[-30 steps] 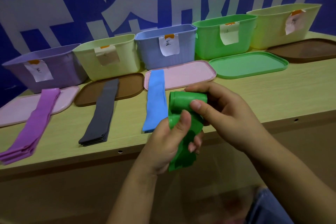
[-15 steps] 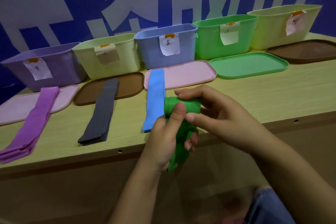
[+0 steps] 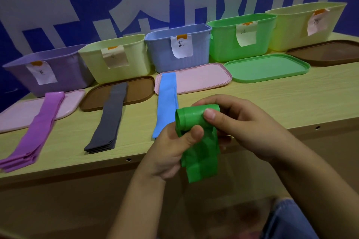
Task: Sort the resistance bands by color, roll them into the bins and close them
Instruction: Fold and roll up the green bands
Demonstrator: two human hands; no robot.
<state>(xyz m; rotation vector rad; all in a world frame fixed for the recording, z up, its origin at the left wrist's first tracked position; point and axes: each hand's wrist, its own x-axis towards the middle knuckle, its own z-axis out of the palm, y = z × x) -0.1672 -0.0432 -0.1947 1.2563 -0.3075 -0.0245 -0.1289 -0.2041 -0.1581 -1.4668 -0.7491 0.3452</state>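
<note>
Just off the front edge of the bench point(image 3: 252, 103), in the air between both hands: green resistance bands point(image 3: 198, 141), half rolled. Roll at the top, its long axis lying left to right, open end facing left; loose tail hanging straight down below it. Right hand point(image 3: 244, 128) curled round the roll from the right, thumb on its near face, fingers point(image 3: 204, 103) over the far side. Left hand point(image 3: 171, 151) below and to the left, thumb pressed on the band just under the roll, remaining fingers wrapped behind the tail. Neither hand slack. Green bin point(image 3: 240, 39) up and to the right at the back of the bench, open, green lid point(image 3: 268, 68) flat in front of it: nearer the right hand. Probably more turns needed downward along the tail before any carry to that bin. Purple bands point(image 3: 33, 134), grey bands point(image 3: 108, 120) and blue bands point(image 3: 167, 101) flat on the bench, not yet rolled.
</note>
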